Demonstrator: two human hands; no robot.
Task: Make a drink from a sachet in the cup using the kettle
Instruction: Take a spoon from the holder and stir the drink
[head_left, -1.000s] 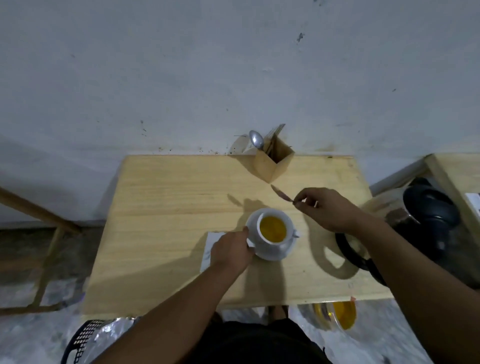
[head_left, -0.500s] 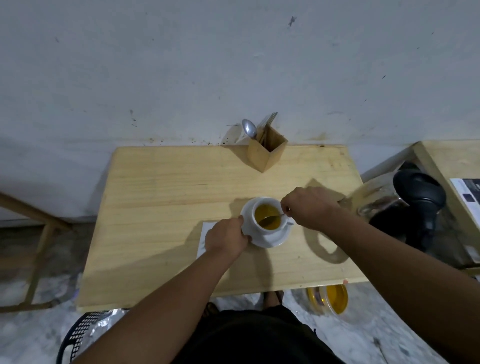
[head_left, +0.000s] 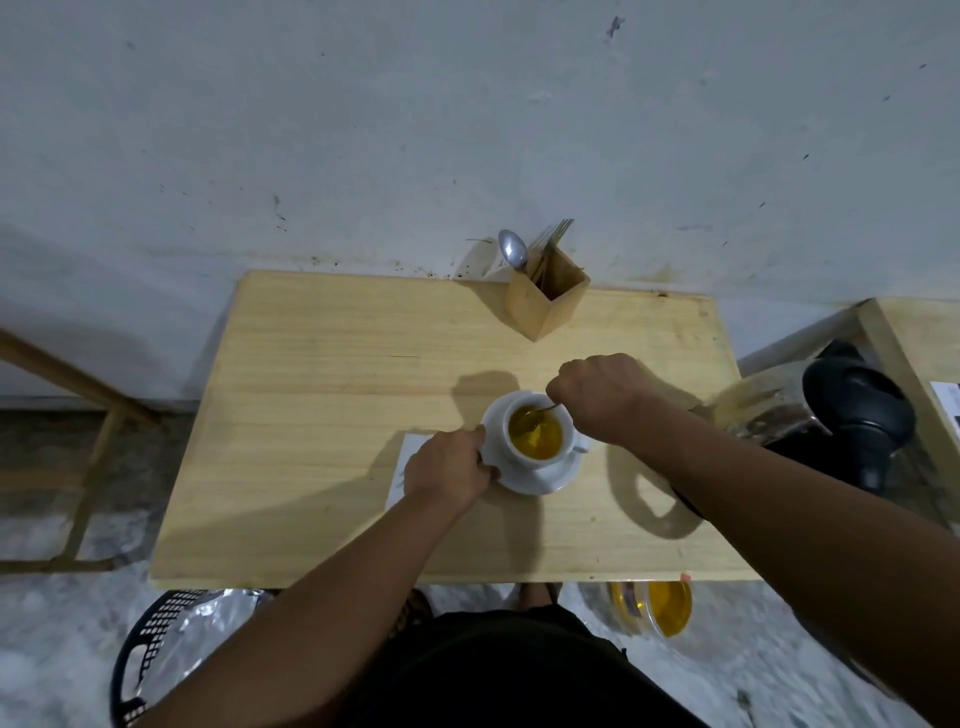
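A white cup (head_left: 563, 453) full of yellow-orange liquid stands on a white saucer (head_left: 540, 480) in the middle of the wooden table (head_left: 322, 405). My right hand (head_left: 602, 397) is closed on a small spoon (head_left: 543, 410) whose bowl dips into the liquid. My left hand (head_left: 449, 473) grips the saucer's left rim. Under that hand lies a white sachet (head_left: 408, 462), mostly hidden. The kettle (head_left: 815, 410), glass with a black lid and handle, stands at the table's right edge behind my right forearm.
A wooden cutlery holder (head_left: 548, 299) with a spoon and forks stands at the table's back edge by the wall. A yellow-lidded jar (head_left: 660, 608) and a black basket (head_left: 156, 639) are on the floor. Another wooden surface (head_left: 919, 332) stands at right.
My right hand brought the spoon from above the table down into the cup; the spoon's bowl now sits in the liquid. My left hand stays on the saucer.
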